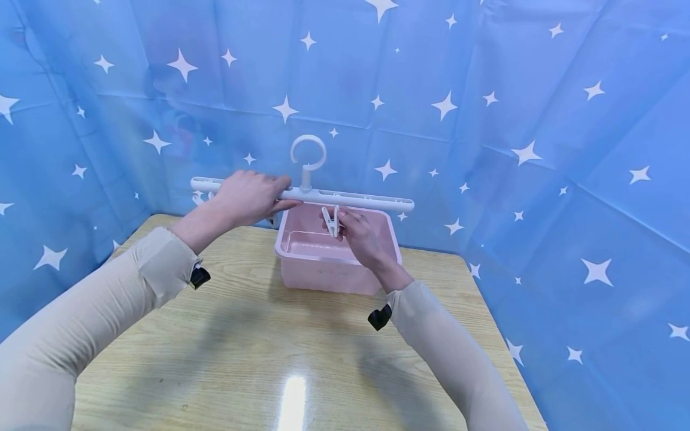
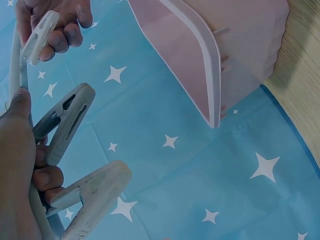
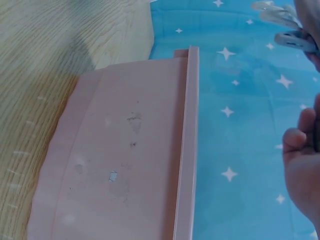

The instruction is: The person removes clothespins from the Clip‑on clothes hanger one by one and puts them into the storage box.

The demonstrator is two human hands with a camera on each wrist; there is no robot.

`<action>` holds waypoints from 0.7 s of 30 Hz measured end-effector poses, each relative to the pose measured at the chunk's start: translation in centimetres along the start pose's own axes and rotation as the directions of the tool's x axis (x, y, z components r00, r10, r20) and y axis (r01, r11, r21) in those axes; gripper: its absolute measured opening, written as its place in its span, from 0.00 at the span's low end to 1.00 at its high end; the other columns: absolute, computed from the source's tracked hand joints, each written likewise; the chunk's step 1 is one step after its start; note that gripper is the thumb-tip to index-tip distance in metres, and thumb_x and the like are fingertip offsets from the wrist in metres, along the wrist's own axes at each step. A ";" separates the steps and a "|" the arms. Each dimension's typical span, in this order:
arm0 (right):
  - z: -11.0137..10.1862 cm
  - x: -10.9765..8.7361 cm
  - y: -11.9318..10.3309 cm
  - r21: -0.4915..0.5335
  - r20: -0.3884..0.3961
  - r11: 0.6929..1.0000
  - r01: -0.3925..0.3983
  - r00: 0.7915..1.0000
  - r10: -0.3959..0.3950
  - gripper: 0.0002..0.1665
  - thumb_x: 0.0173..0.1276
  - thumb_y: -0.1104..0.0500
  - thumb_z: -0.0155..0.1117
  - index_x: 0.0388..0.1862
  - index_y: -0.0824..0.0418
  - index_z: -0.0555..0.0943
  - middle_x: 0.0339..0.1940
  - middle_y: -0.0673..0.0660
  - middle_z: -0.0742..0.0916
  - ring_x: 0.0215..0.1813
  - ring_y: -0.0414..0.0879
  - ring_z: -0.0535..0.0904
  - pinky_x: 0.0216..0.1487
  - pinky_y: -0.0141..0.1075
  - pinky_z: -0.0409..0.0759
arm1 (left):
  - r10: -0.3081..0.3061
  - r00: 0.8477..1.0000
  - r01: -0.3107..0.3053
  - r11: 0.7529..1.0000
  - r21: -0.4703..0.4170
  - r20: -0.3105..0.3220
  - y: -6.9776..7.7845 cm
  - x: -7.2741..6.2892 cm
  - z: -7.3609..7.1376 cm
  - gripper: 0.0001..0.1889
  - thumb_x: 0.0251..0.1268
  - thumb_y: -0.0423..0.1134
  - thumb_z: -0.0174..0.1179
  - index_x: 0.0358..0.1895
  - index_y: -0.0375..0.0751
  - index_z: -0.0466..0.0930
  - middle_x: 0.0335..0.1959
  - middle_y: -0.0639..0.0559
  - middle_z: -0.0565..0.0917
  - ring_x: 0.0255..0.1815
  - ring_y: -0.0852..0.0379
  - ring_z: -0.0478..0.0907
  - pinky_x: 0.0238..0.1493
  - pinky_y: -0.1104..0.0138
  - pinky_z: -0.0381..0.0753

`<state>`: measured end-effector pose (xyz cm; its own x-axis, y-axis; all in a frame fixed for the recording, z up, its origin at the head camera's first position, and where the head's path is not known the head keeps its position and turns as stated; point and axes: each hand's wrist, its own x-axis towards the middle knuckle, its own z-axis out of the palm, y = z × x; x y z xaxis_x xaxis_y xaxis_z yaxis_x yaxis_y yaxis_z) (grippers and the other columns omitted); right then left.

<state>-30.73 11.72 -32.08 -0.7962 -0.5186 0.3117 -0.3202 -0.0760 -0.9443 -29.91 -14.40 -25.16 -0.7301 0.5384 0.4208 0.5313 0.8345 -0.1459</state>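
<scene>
A white hanger bar (image 1: 356, 199) with a round hook (image 1: 325, 157) is held up level by my left hand (image 1: 245, 194), which grips it left of the hook. Two clips, a greyish one (image 2: 72, 122) and a whiter one (image 2: 102, 195), hang on the bar by the left fingers. My right hand (image 1: 362, 236) pinches a white clip (image 1: 331, 221) just below the bar, right of the hook. In the left wrist view, that right hand (image 2: 62, 25) has the clip (image 2: 41, 37) between thumb and fingers. The right wrist view shows only part of the right hand (image 3: 302, 165); its clip is hidden.
Under the hanger, a pink plastic basin (image 1: 323, 272) stands toward the back of the wooden table (image 1: 237, 347). Part of its inside is blocked by the right hand. A blue curtain (image 1: 345, 72) with white stars closes off the back and sides.
</scene>
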 end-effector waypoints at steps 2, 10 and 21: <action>-0.1 -0.1 0.0 -0.018 -0.015 1.000 -0.004 1.000 0.004 0.23 0.83 0.49 0.40 0.49 0.67 0.75 0.39 0.57 0.77 0.38 0.44 0.68 0.46 0.35 0.68 | 0.001 1.000 -0.001 1.000 0.001 0.000 0.0 0.0 0.0 0.23 0.73 0.64 0.50 0.36 0.47 0.72 0.18 0.54 0.73 0.17 0.53 0.69 0.18 0.63 0.64; -0.3 -0.2 0.3 -0.051 -0.049 0.999 0.004 0.999 -0.006 0.23 0.83 0.51 0.41 0.52 0.70 0.72 0.39 0.51 0.78 0.38 0.45 0.67 0.45 0.35 0.66 | 0.008 1.000 -0.008 1.000 0.008 -0.004 0.0 0.0 -0.1 0.22 0.73 0.64 0.51 0.37 0.46 0.72 0.18 0.53 0.73 0.17 0.52 0.70 0.18 0.61 0.67; -0.6 -0.3 0.4 -0.167 -0.098 0.986 0.020 0.994 -0.037 0.19 0.82 0.48 0.45 0.47 0.63 0.73 0.33 0.52 0.74 0.35 0.51 0.64 0.38 0.32 0.65 | 0.021 1.000 -0.021 1.000 0.008 -0.020 -0.1 0.0 -0.2 0.21 0.72 0.62 0.52 0.35 0.47 0.72 0.18 0.53 0.72 0.17 0.52 0.69 0.17 0.62 0.65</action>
<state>-30.90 12.37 -32.54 -0.8304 -0.4291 0.3554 -0.4173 0.0564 -0.9070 -29.85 -14.46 -24.96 -0.7102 0.5533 0.4352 0.5429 0.8241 -0.1618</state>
